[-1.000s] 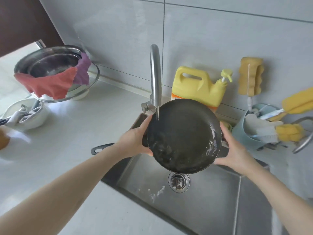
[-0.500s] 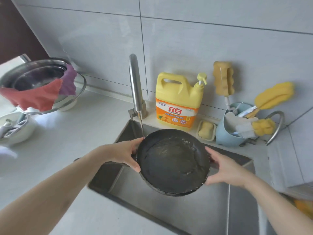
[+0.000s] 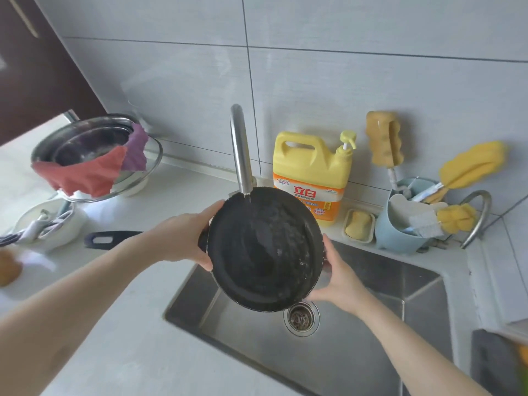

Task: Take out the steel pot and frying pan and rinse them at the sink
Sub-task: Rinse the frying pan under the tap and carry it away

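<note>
A black frying pan (image 3: 264, 250) is held tilted over the steel sink (image 3: 357, 338), its inside facing me. Water runs from the faucet (image 3: 241, 155) onto the pan's upper rim. My left hand (image 3: 183, 232) grips the pan's left edge near the handle (image 3: 111, 239), which sticks out to the left over the counter. My right hand (image 3: 338, 277) holds the lower right rim from behind. A steel pot (image 3: 85, 144) sits on the counter at the far left, with red and purple cloths draped over its rim.
A yellow detergent jug (image 3: 311, 172) and a soap dish (image 3: 358, 225) stand behind the sink. A blue caddy (image 3: 400, 232) with yellow sponges and brushes is at the right. A white bowl with utensils (image 3: 45, 224) lies at the left. The drain (image 3: 301, 318) is below the pan.
The pan was lowered flatter into the sink half a second ago, and now it is raised and tilted upright again under the running water. Both hands keep their hold on it.
</note>
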A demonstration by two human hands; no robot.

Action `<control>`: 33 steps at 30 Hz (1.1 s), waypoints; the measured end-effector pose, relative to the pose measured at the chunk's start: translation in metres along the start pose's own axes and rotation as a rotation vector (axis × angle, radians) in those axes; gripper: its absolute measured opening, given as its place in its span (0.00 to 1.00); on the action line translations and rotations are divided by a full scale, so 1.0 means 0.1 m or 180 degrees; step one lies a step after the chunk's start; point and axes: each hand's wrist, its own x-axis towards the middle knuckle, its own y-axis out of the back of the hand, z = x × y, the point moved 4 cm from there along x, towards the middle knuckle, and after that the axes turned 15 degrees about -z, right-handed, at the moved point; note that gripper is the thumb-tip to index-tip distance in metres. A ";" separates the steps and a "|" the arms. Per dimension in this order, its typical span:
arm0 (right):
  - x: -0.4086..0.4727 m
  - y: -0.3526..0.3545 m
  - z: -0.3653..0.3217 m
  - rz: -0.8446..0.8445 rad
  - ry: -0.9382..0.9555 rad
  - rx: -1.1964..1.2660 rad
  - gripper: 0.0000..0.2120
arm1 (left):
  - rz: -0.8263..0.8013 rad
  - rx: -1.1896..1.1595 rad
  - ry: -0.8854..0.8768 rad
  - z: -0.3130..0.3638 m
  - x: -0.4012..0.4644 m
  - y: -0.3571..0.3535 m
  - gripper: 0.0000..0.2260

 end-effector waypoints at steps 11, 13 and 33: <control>-0.61 0.73 0.11 0.0640 -0.0084 -0.1153 0.62 | 0.0915 -0.0065 -0.0301 0.40 0.33 -0.69 0.58; -0.74 0.80 0.07 0.0995 -0.0088 -0.1567 0.62 | 0.1468 -0.0016 -0.0660 0.44 0.33 -0.76 0.59; -1.43 1.14 -0.80 0.3453 0.1668 -0.3150 0.24 | 0.4283 0.1247 -0.1913 0.95 -0.19 -0.31 0.50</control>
